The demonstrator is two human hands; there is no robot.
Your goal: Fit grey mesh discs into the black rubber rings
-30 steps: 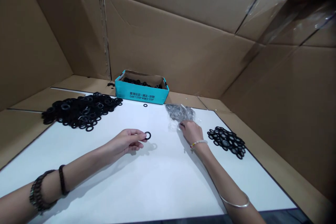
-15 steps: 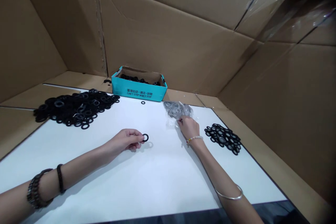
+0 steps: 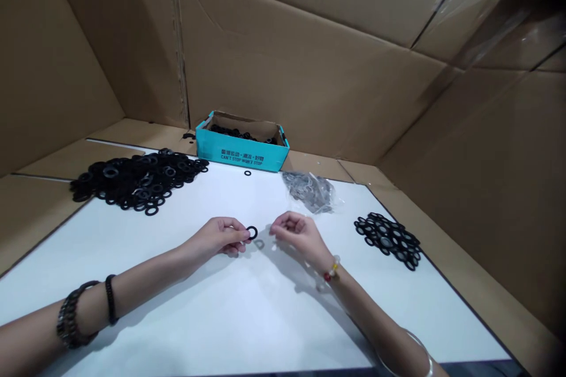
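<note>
Between the thumb and fingers of my left hand (image 3: 224, 237) is a black ring (image 3: 252, 232), held up just above the white tabletop. My right hand (image 3: 303, 237) is a short way to its right, thumb and fingertips pinched together. Whatever those fingertips hold, if anything, is too small to make out. Behind my right hand lies a clear plastic bag (image 3: 312, 191) of thin grey pieces. A loose heap of black rings (image 3: 132, 182) covers the back left of the table, and a smaller cluster of black rings (image 3: 388, 240) lies at the right.
At the back stands a turquoise cardboard box (image 3: 242, 150) with black rings inside. One lone ring (image 3: 247, 173) lies in front of it. Tall cardboard walls (image 3: 287, 47) enclose the white table (image 3: 230, 318) at the back and sides.
My right hand has left the plastic bag and come toward the ring in my left hand, fingertips pinched. My left hand still holds the ring. The view has shifted slightly.
</note>
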